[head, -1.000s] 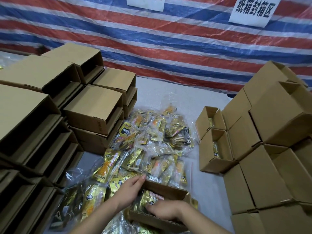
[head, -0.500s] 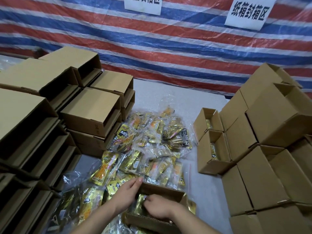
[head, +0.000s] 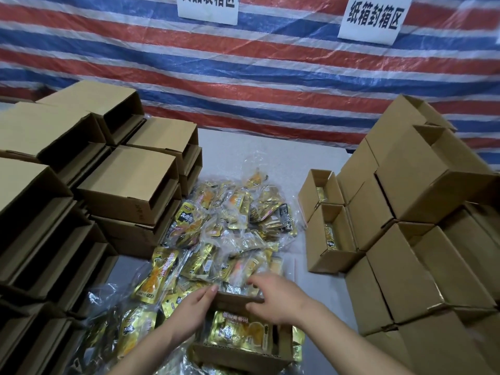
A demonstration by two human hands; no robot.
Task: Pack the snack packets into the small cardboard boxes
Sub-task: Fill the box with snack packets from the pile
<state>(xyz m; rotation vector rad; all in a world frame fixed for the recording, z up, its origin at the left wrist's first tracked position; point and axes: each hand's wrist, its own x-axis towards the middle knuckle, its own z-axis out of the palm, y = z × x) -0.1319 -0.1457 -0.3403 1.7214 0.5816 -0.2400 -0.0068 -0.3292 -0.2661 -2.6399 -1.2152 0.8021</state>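
Left hand (head: pixel 189 311), fingers straight, steadies the open box (head: pixel 243 355) at six o'clock. Right hand (head: pixel 278 299) reaches over its far edge, grip unclear. We'd lay packets (head: pixel 216 239) flat, like the packet inside (head: pixel 240 331).

right hand (head: pixel 278 299) lifted from box (head: pixel 238 355), reaching packets (head: pixel 216 239)

Left white paper sign (head: pixel 207 8) on the striped tarp: top cut by the frame edge, only the lower halves of its characters show. Open brown cardboard box (head: pixel 238 355) at bottom centre: near wall partly out of frame; far flap covered by both hands. Print on the gold foil snack packets (head: pixel 216 228) too small and blurred to read. Stacked brown cardboard boxes at left (head: pixel 40 239) and right (head: pixel 433 266) run off the edges.
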